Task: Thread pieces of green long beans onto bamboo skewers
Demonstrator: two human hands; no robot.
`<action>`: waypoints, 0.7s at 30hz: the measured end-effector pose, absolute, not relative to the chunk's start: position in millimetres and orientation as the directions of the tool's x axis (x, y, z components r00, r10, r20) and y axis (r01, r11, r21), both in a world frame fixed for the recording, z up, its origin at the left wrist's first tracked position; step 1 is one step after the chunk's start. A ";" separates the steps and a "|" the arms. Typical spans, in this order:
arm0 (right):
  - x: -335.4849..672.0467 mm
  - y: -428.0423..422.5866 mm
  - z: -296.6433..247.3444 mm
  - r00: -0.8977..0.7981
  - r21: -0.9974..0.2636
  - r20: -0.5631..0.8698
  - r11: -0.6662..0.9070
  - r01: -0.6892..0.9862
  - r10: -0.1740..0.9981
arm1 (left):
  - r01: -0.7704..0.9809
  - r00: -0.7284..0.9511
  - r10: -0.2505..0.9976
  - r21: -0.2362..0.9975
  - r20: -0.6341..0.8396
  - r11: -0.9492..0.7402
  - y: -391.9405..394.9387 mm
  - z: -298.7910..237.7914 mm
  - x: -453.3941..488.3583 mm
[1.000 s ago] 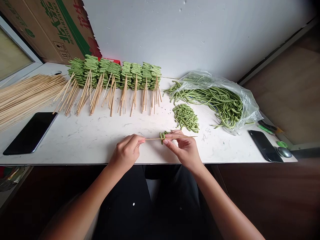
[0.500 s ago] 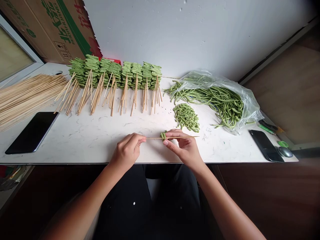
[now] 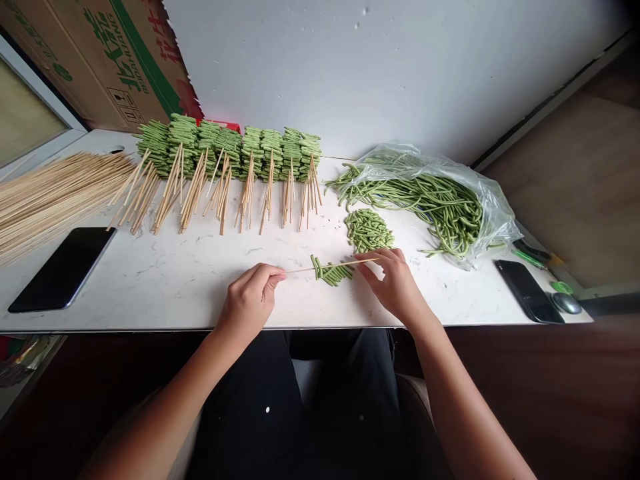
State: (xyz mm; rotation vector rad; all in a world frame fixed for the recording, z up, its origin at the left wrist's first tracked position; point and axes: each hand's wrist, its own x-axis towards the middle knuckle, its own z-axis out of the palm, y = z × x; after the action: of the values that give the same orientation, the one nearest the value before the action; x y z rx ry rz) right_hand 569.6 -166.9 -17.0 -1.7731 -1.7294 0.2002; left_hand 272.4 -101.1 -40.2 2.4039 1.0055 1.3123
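A thin wooden skewer [image 3: 333, 265] lies tilted across the white counter [image 3: 150, 293], threaded through a folded row of green yardlong beans [image 3: 331, 272]. My left hand [image 3: 249, 300] pinches the skewer's left end. The right end lies in the fingers of my right hand [image 3: 393, 283], a little to the right of the beans. A small heap of cut bean pieces [image 3: 369, 230] sits just beyond my right hand.
Finished bean skewers [image 3: 230, 153] stand in a row along the wall, beside a bundle of bare skewers [image 3: 60, 200]. A plastic bag of long beans [image 3: 440, 207] lies right. Phones [image 3: 63, 270] [image 3: 527, 291] lie at both sides. A cardboard box [image 3: 100, 67] stands behind.
My right hand has moved right and away from the beans, and the bean row now shows more fully on the skewer. The skewer tilts up toward the right. My left hand stays nearly still.
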 end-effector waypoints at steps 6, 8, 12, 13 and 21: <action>552.6 -169.1 -7.5 0.203 -0.586 0.332 0.032 0.810 0.921 | 0.481 0.365 0.679 0.496 0.637 -0.723 -101.2 -42.0 272.3; 542.3 -171.4 -1.0 0.250 -0.695 0.245 -0.010 0.719 0.937 | 0.477 0.364 0.683 0.504 0.633 -0.720 -102.2 -41.7 272.8; 521.3 -175.0 2.5 0.234 -0.918 0.018 -0.077 0.389 0.972 | 0.471 0.366 0.685 0.509 0.630 -0.720 -107.6 -40.8 276.3; 516.4 -175.5 1.3 0.217 -0.944 -0.012 -0.083 0.320 0.976 | 0.466 0.372 0.680 0.506 0.632 -0.725 -109.5 -40.7 277.7; 504.5 -177.2 -6.8 0.149 -0.975 -0.122 -0.147 0.169 0.981 | 0.449 0.396 0.641 0.471 0.657 -0.759 -120.2 -41.8 286.3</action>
State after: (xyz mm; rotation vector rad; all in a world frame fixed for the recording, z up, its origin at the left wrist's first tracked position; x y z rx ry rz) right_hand 504.5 -177.2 -6.8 -1.5052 -1.1673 1.1125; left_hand 286.3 -120.2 -41.8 2.4351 0.9676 1.2943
